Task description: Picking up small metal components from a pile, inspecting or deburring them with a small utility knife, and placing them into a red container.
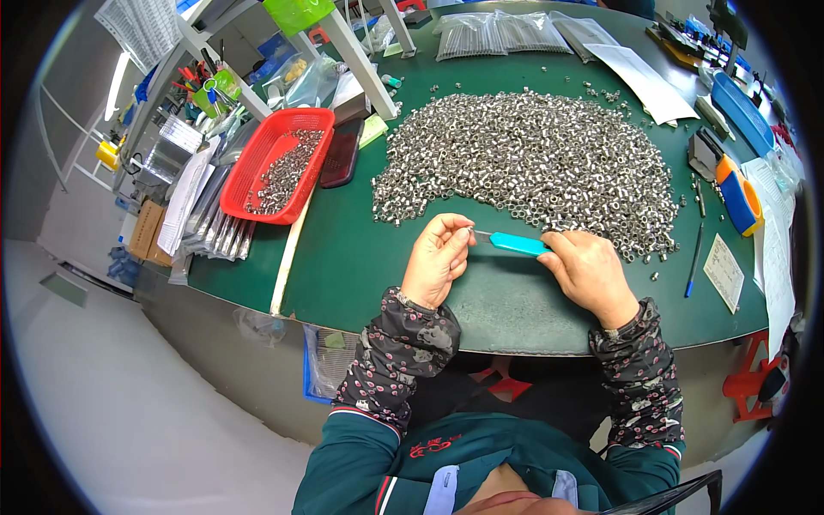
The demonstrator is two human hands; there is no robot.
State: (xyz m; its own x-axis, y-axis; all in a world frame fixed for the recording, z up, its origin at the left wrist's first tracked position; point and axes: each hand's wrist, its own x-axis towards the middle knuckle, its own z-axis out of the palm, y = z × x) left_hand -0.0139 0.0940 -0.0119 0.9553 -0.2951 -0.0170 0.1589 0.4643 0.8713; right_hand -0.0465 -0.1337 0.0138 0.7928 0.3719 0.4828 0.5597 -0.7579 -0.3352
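Note:
My right hand (pixel 588 273) grips a small tool with a turquoise handle (pixel 518 244), its thin metal tip pointing left. My left hand (pixel 438 256) pinches a small silver metal part at that tip, fingers closed around it. Both hands hover over the green table mat (pixel 360 257), just in front of a large heap of small silver metal nuts (pixel 532 159) that spreads across the middle of the table.
A red plastic basket (pixel 257 176) holding more metal parts stands at the left. A dark phone (pixel 341 153) lies beside it. Clear bags (pixel 489 33) and paper sheets (pixel 648 81) lie at the back; a blue tray (pixel 742 112), orange-blue device (pixel 740 196) and a pen (pixel 693 262) are at the right.

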